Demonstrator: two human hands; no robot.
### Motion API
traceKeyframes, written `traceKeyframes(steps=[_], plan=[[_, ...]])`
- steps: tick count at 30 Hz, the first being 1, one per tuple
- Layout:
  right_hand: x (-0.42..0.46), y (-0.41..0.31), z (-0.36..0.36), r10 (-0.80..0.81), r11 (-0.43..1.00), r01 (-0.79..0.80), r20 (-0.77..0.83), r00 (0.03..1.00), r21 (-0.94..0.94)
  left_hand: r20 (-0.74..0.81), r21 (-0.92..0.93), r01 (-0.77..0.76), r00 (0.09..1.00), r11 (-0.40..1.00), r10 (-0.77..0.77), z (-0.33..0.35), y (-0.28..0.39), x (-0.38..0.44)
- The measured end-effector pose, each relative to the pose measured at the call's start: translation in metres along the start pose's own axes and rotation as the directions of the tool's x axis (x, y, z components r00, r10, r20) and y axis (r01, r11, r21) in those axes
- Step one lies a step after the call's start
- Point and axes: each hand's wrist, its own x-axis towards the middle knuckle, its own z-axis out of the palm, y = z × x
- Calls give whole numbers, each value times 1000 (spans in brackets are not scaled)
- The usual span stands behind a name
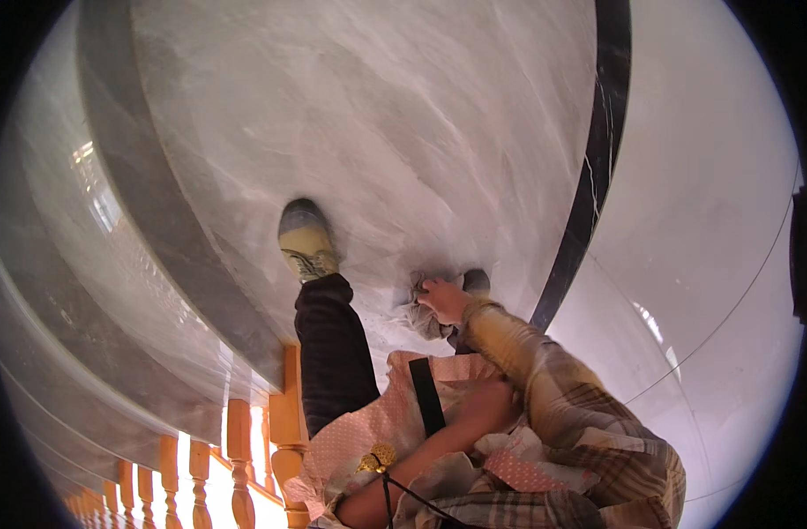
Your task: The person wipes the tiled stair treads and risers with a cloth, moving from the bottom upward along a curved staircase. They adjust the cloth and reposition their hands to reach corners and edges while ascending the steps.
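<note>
My right hand (446, 301), at the end of a plaid sleeve, grips a crumpled grey cloth (428, 322) against the marble floor (377, 132). The cloth lies bunched beside my right shoe (477, 282), which my hand and sleeve partly cover. My bare left forearm crosses in front of my body, over a pink dotted apron (350, 430). At its end, my left hand (504, 399) is blurred and mostly hidden by the right sleeve. Its fingers do not show.
To the left, stone stairs (159, 185) descend beside wooden balusters (239, 449) and a newel post (286, 423). My left shoe (305, 241) stands near the stair edge. A black stone strip (582, 198) borders the floor below a glossy white wall (694, 198) on the right.
</note>
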Motion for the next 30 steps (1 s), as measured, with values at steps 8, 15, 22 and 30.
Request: traceKeyframes(steps=[8,15,22,30], plan=[[-23,39,-186,-79,979,162,-503,860,123,-448,-420,-147,892,896,-64,27,-10,15],[18,57,-238,-14,984,-140,-836,549,-109,-465,-450,-79,871,890,-158,51,-17,39],[-53,113,-80,-19,995,-66,-806,592,-72,-435,-535,-78,879,841,-196,78,-25,55],[-171,182,108,585,780,-625,-375,719,21,-411,-409,-26,898,912,-159,83,-16,65]])
